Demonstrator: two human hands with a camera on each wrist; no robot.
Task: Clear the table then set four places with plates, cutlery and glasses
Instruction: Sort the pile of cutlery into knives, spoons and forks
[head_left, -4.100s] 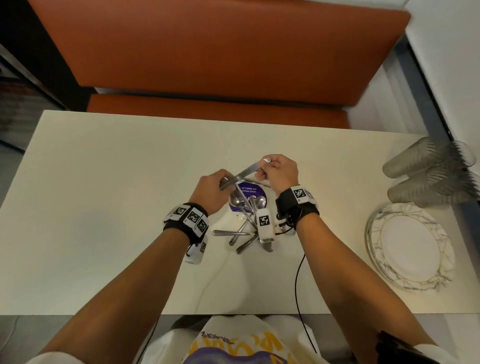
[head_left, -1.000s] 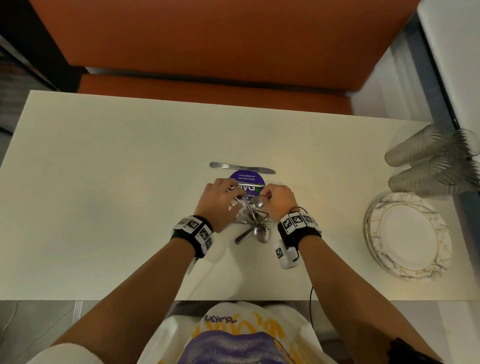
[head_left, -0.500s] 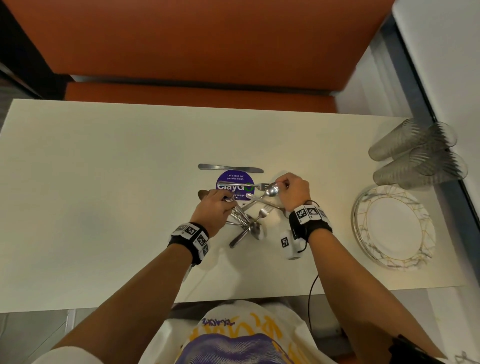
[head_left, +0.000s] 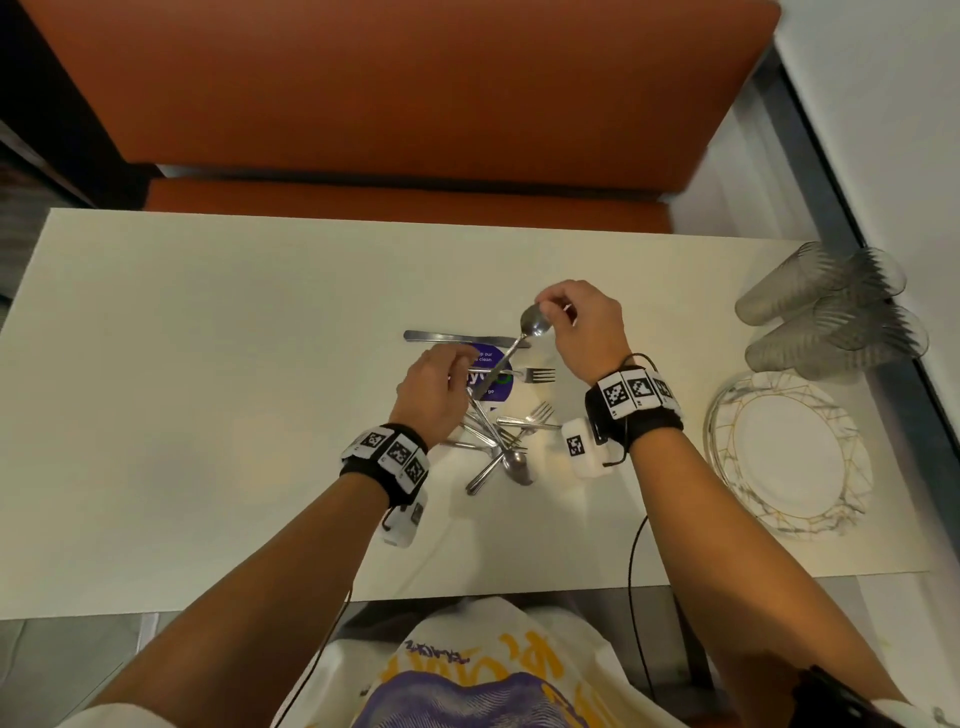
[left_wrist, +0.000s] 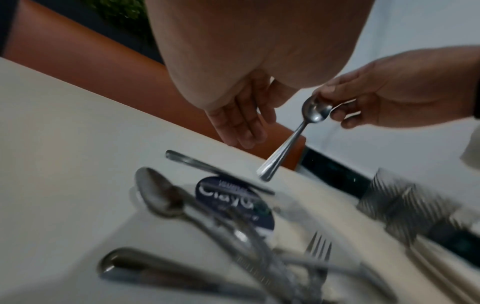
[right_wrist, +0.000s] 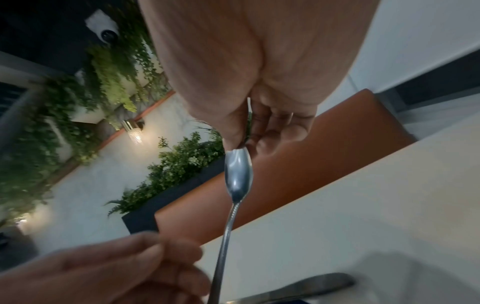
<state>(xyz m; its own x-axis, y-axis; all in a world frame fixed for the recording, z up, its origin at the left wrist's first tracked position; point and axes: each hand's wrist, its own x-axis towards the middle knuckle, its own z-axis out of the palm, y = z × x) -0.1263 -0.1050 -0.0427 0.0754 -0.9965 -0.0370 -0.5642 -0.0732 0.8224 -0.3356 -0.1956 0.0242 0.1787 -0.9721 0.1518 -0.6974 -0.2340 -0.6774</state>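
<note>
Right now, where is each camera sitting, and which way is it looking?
Head: worn high up, looks down at the table, both forearms, left hand, right hand.
Left wrist: low by the cutlery pile, looks along its own palm toward the right hand.
Right wrist: looks along the fingers pinching the spoon bowl.
All three share that spoon.

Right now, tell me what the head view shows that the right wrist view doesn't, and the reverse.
Only the head view shows the plates, the glasses, the cutlery pile and a fork lying apart. Only the right wrist view shows wall plants and a lamp. Both show the right hand pinching a spoon by its bowl, plus the left hand.
</note>
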